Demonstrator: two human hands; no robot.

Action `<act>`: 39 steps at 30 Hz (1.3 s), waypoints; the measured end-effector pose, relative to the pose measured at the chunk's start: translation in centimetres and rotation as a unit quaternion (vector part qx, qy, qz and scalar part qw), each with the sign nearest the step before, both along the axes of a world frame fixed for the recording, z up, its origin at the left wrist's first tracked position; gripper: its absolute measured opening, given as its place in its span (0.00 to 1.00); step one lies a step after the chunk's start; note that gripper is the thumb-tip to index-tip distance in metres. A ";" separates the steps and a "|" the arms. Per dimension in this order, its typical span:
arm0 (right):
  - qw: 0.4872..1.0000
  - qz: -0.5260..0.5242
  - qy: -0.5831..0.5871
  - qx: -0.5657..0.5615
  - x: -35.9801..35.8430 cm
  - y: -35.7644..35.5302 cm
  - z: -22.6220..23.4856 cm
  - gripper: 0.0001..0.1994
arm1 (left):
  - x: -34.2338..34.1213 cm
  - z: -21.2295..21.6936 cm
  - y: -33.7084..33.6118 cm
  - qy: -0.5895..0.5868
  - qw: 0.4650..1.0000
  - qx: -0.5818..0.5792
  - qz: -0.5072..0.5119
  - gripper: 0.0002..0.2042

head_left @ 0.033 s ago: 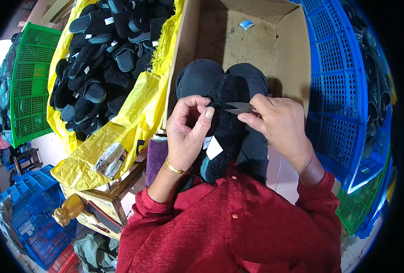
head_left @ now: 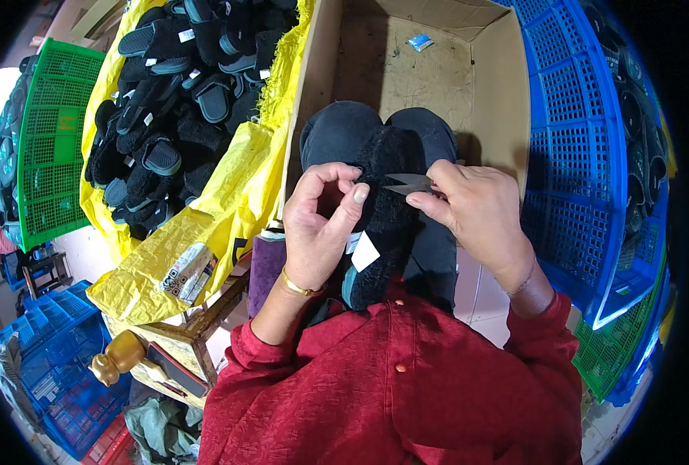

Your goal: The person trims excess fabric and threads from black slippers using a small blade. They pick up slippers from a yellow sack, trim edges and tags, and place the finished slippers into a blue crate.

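A black fuzzy slipper [head_left: 391, 213] lies lengthwise over my dark-trousered legs, its grey-blue sole edge showing near my jacket. From its side hangs a white tag [head_left: 365, 252]. My left hand [head_left: 320, 213] is closed at the slipper's left edge, thumb and fingers pinching its dark fuzzy part; any fine thread there is too small to see. In my right hand [head_left: 476, 203] is a pair of small scissors, handles hidden in the fist. The parted metal scissor blades [head_left: 408, 184] point left over the slipper, close to my left fingertips.
Beyond my knees stands a cardboard box [head_left: 430, 74] with a small blue packet [head_left: 420, 43] inside. At left, a yellow sack [head_left: 197, 232] holds many black slippers [head_left: 162, 116]. Blue crates [head_left: 573, 139] rise at right, a green crate [head_left: 58, 139] at far left. A wooden stool [head_left: 205, 333] carries a phone [head_left: 175, 370].
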State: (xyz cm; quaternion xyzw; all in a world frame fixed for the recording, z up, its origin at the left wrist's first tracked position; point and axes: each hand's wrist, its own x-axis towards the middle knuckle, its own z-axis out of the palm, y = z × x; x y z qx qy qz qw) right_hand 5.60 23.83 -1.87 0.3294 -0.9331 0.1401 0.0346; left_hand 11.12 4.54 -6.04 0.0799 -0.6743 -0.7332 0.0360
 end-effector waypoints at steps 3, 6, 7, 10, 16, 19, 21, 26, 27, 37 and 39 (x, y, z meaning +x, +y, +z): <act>1.000 0.000 0.003 -0.002 -0.1 0.1 -0.1 0.20 | -0.4 -0.8 -0.4 0.053 0.991 -0.123 -0.004 0.07; 1.000 -0.001 0.004 -0.006 -0.1 0.2 -0.1 0.20 | -0.8 -0.5 -0.2 0.067 0.986 -0.153 0.005 0.06; 1.000 -0.002 0.004 -0.009 -0.1 0.2 -0.1 0.20 | -0.9 -0.5 -0.3 0.073 0.982 -0.171 0.000 0.05; 1.000 -0.001 0.004 -0.002 -0.2 0.1 -0.1 0.20 | -1.2 -0.5 -0.6 0.067 0.981 -0.184 -0.016 0.04; 1.000 0.002 0.004 -0.008 -0.3 -0.1 -0.2 0.21 | -1.2 0.2 -0.2 -0.042 0.998 0.036 -0.031 0.04; 1.000 0.002 -0.001 -0.011 -0.3 -0.2 -0.2 0.21 | -1.2 0.4 0.0 -0.047 0.995 0.085 -0.030 0.05; 1.000 0.004 -0.001 -0.011 -0.4 -0.4 -0.1 0.21 | -1.1 0.5 0.1 -0.053 0.993 0.098 -0.032 0.05; 1.000 0.003 -0.004 -0.001 -0.4 -0.6 0.0 0.21 | -1.1 0.3 -0.2 -0.066 0.992 0.099 -0.035 0.05; 1.000 0.002 -0.005 0.001 -0.4 -0.6 0.1 0.21 | -1.0 0.3 -0.3 -0.070 0.992 0.103 -0.035 0.05; 1.000 0.001 0.019 0.014 -0.5 -0.2 -0.1 0.21 | -1.1 -0.7 -0.2 0.053 0.994 -0.097 -0.009 0.05; 1.000 0.000 0.016 0.014 -0.5 -0.2 -0.1 0.21 | -1.4 -0.1 -0.2 0.057 0.988 -0.144 -0.011 0.04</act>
